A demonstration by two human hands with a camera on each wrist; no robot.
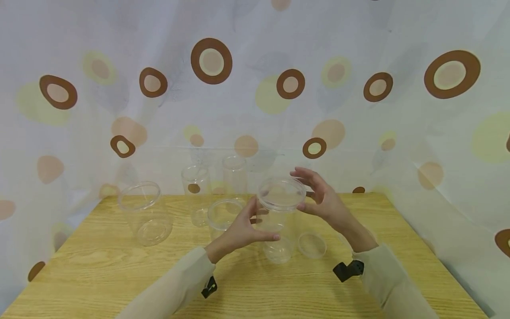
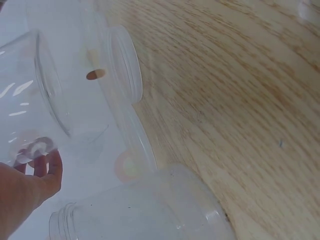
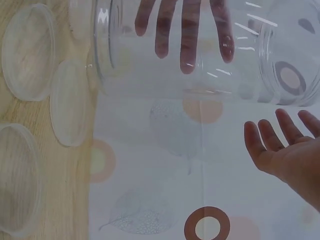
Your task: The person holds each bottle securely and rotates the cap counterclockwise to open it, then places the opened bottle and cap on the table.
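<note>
My left hand [image 1: 243, 226] grips a tall clear plastic jar [image 1: 279, 230] round its side, thumb in front and fingers behind; these fingers show through its wall in the right wrist view. The jar stands roughly upright, its base close over the wooden table. My right hand [image 1: 322, 201] is beside the jar's wide top rim [image 1: 281, 206], fingers spread and loosely bent, the thumb near the rim's right edge. The right wrist view has a narrow gap between those right fingertips [image 3: 253, 130] and the jar's neck.
Clear round lids [image 3: 30, 52] lie on the table [image 1: 99, 266], one lid [image 1: 312, 245] right of the held jar. A short clear jar [image 1: 225, 215] is behind my left hand, a wide jar [image 1: 145, 217] far left. Two tall narrow jars [image 1: 196, 195] stand behind, near the patterned curtain [image 1: 255, 88].
</note>
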